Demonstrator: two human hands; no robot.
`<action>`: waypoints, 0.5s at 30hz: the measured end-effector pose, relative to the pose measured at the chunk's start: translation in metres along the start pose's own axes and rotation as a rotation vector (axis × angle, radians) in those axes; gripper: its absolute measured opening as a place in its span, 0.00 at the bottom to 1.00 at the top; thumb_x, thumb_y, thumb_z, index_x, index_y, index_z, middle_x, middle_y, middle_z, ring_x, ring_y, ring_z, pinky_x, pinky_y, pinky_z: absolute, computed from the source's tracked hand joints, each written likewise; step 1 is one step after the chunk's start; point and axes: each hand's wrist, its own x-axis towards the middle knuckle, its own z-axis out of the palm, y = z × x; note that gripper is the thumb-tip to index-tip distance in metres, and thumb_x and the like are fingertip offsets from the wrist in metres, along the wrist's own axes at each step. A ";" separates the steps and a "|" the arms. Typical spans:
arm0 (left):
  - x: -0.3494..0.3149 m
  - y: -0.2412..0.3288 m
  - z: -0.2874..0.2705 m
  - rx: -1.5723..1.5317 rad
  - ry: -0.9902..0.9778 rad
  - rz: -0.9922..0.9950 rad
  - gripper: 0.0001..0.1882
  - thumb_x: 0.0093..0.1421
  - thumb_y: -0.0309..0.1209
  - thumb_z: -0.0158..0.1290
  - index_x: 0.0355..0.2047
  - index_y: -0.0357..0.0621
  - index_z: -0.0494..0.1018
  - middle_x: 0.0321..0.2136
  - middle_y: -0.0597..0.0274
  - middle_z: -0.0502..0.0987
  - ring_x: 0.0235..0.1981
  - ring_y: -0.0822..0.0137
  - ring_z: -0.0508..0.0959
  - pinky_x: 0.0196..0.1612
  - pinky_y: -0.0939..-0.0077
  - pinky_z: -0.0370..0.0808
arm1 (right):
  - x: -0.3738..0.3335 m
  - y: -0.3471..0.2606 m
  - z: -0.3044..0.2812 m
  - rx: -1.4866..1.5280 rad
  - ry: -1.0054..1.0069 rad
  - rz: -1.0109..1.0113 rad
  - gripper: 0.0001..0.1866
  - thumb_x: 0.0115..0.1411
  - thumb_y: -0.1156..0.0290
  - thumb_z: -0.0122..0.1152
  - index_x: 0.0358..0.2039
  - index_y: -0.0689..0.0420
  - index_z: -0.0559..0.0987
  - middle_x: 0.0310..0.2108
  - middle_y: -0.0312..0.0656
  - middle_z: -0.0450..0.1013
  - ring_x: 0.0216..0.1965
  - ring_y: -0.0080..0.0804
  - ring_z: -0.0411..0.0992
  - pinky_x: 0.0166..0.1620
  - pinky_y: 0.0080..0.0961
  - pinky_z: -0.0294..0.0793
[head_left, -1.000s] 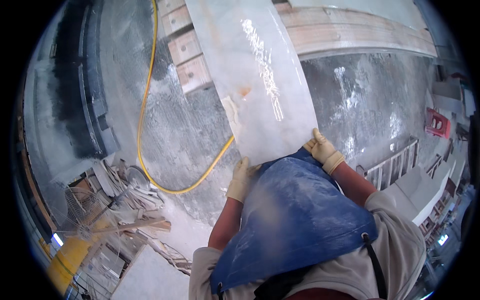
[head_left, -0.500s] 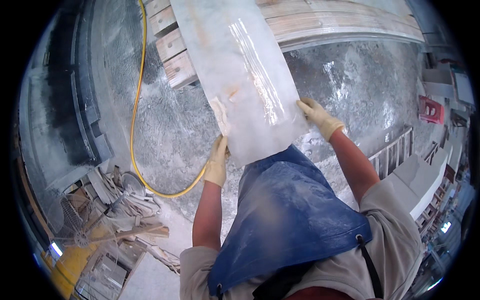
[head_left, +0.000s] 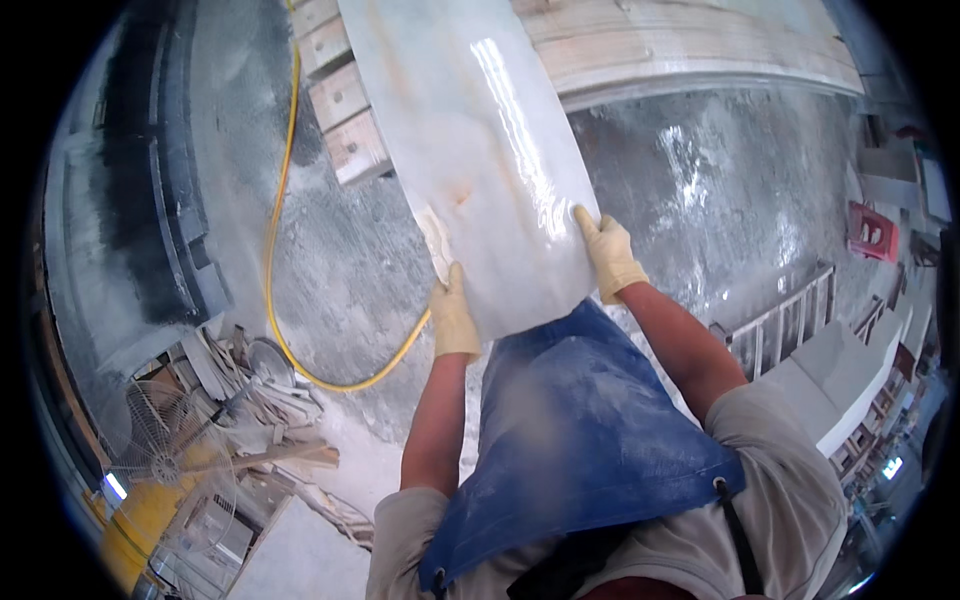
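A long, glossy white stone slab (head_left: 490,190) with faint rusty veins stretches away from my blue apron toward the top of the view. Its left edge has a rough, chipped strip near me. My left hand (head_left: 454,318), in a cream rubber glove, grips that edge just below the chipped strip, thumb on top and fingers hidden underneath. On the opposite edge my right hand (head_left: 606,254), gloved alike, is closed with the thumb on the upper face. The slab's near end meets the apron (head_left: 590,430). Its far part lies over wooden beams.
Thick wooden beams (head_left: 350,120) support the slab's far side, with planks (head_left: 690,45) to the right. A yellow hose (head_left: 272,250) loops across the wet floor at left. Stone scraps and a wire-caged fan (head_left: 165,465) are lower left. A metal rack (head_left: 785,315) and red stool (head_left: 872,232) stand right.
My left hand has shifted slightly right and its thumb now shows on the slab's edge. My right hand has moved a little left and down, farther over the slab's edge.
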 end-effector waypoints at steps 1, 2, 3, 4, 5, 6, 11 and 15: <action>-0.005 0.009 -0.001 0.043 -0.006 -0.015 0.39 0.68 0.58 0.50 0.56 0.27 0.67 0.47 0.47 0.76 0.44 0.61 0.76 0.50 0.63 0.75 | 0.003 0.002 0.001 -0.037 -0.010 0.002 0.37 0.63 0.38 0.62 0.40 0.69 0.80 0.36 0.59 0.79 0.39 0.46 0.78 0.45 0.38 0.75; -0.010 0.018 -0.002 0.085 -0.010 -0.025 0.39 0.68 0.58 0.49 0.57 0.27 0.67 0.47 0.46 0.76 0.45 0.60 0.76 0.51 0.62 0.74 | 0.010 0.011 0.001 -0.070 -0.018 0.000 0.36 0.63 0.40 0.63 0.43 0.69 0.80 0.37 0.55 0.80 0.38 0.40 0.78 0.44 0.36 0.75; -0.015 0.022 -0.003 0.125 -0.012 -0.042 0.39 0.69 0.58 0.49 0.57 0.27 0.67 0.48 0.46 0.75 0.46 0.60 0.75 0.53 0.62 0.73 | 0.011 0.012 0.000 -0.110 -0.029 0.001 0.35 0.63 0.42 0.64 0.46 0.69 0.80 0.37 0.51 0.80 0.38 0.34 0.77 0.43 0.33 0.76; -0.018 0.022 -0.003 0.093 -0.005 -0.039 0.38 0.69 0.58 0.49 0.56 0.27 0.67 0.47 0.46 0.76 0.46 0.60 0.75 0.52 0.62 0.74 | 0.010 0.014 -0.001 -0.027 -0.040 0.015 0.35 0.64 0.42 0.63 0.46 0.69 0.80 0.37 0.51 0.80 0.38 0.34 0.77 0.43 0.34 0.76; -0.021 0.017 -0.003 0.060 0.006 -0.040 0.38 0.69 0.58 0.49 0.55 0.28 0.68 0.47 0.46 0.76 0.45 0.60 0.75 0.52 0.62 0.74 | 0.004 0.013 -0.001 0.054 -0.057 0.030 0.36 0.64 0.42 0.63 0.47 0.70 0.80 0.38 0.51 0.80 0.38 0.34 0.77 0.43 0.34 0.76; -0.017 0.016 -0.003 0.026 0.012 -0.035 0.38 0.69 0.58 0.49 0.55 0.28 0.68 0.47 0.47 0.76 0.45 0.60 0.75 0.51 0.62 0.74 | 0.004 0.009 -0.001 0.138 -0.072 0.041 0.36 0.64 0.42 0.63 0.47 0.70 0.80 0.38 0.51 0.80 0.37 0.34 0.77 0.43 0.34 0.76; 0.004 -0.002 0.002 0.048 0.030 0.001 0.40 0.68 0.59 0.48 0.56 0.27 0.68 0.46 0.47 0.77 0.43 0.58 0.77 0.50 0.62 0.75 | 0.003 0.006 -0.003 -0.161 0.048 -0.120 0.41 0.63 0.36 0.60 0.44 0.72 0.80 0.41 0.66 0.79 0.47 0.58 0.79 0.49 0.41 0.75; -0.008 0.011 -0.001 0.021 -0.029 -0.076 0.42 0.68 0.59 0.49 0.61 0.26 0.66 0.47 0.45 0.77 0.42 0.57 0.78 0.48 0.62 0.76 | 0.005 0.012 0.002 -0.054 0.024 -0.076 0.41 0.63 0.37 0.60 0.46 0.72 0.79 0.42 0.65 0.79 0.47 0.57 0.79 0.50 0.41 0.75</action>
